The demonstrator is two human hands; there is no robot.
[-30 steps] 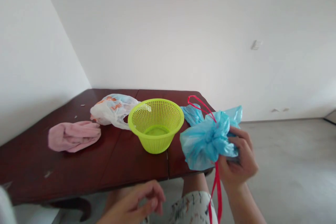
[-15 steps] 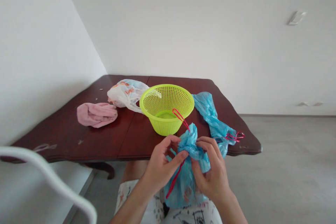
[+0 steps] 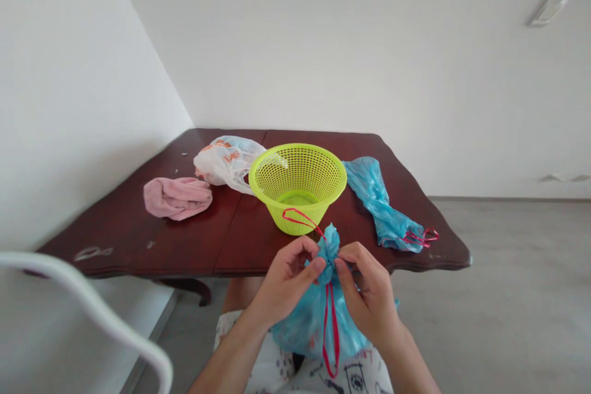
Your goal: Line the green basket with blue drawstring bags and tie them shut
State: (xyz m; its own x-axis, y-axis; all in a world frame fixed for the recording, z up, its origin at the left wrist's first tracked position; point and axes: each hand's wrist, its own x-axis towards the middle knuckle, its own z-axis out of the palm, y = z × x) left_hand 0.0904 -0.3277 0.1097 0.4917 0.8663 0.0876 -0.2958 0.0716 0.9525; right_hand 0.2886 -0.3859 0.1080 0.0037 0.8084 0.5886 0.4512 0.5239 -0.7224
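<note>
A translucent blue plastic bag (image 3: 305,323) with red drawstrings rests on my lap at the table's front edge, its neck gathered and twisted into a bunch. My left hand (image 3: 286,283) pinches the neck from the left, thumb against fingers. From the right, my right hand (image 3: 369,286) pinches the same bunch. One red drawstring loop (image 3: 300,218) sticks up toward the basket; another red loop (image 3: 331,332) hangs down the bag's front. What lies inside the bag is too blurred to name.
On the dark wooden table (image 3: 184,246) stand a lime-green plastic basket (image 3: 300,157), a white plastic bag (image 3: 228,163) with orange print, a folded pink cloth (image 3: 178,198) and a second blue bag (image 3: 373,197) with red drawstrings. A white curved tube (image 3: 87,298) crosses the lower left.
The bag's neck has become more tightly bunched, and my right hand has closed in on it. The lower red loop now hangs in front. The view has shifted slightly.
</note>
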